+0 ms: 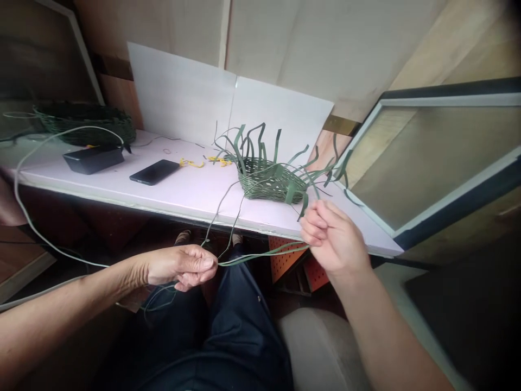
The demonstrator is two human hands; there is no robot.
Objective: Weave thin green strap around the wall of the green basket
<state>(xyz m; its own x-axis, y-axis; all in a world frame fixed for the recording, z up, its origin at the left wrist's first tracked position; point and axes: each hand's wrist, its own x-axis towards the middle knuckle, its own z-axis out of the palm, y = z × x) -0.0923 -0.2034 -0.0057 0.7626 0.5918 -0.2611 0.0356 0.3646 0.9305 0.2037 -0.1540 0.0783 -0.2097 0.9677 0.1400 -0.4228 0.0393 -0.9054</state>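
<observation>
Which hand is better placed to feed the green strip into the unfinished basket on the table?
Probably the right hand: it pinches the green strip just beside the unfinished basket. The left hand grips the strip lower, below the table edge.

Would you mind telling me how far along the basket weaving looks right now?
Done: the basket on the table has a woven base and low sides. In hand: the left hand and right hand stretch a green strip between them. Left: many loose strips stand unwoven above the rim.
</observation>
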